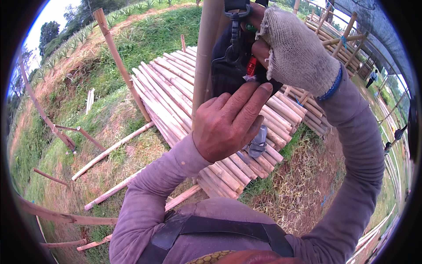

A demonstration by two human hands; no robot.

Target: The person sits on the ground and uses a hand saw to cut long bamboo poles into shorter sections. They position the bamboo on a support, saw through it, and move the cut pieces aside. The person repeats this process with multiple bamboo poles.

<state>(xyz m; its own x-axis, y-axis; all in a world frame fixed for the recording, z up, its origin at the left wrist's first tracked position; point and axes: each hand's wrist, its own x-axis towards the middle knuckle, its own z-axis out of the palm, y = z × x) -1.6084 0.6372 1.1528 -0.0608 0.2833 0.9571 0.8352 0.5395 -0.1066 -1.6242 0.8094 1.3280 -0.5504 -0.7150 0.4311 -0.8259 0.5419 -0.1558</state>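
A black bag [222,70] hangs in front of me beside an upright bamboo pole [205,53], with a black strap clip [235,39] at its top. My right hand [299,53], in a worn off-white knit glove with bare fingertips, curls its fingers on the bag's upper right side. A small red packet [251,67] with clear wrapping at its lower end shows at the bag, beside the right fingertips. My bare left hand [231,119] lies against the bag's lower part, fingers stretched toward the packet. It holds nothing that I can see.
Below lies a platform of bamboo poles [171,83], with a grey sandal [257,143] on its near right part. A slanted post [121,61] stands at the left, and loose poles [112,152] lie on the grass. Dark netting [365,17] hangs at the upper right; a distant person [372,78] stands there.
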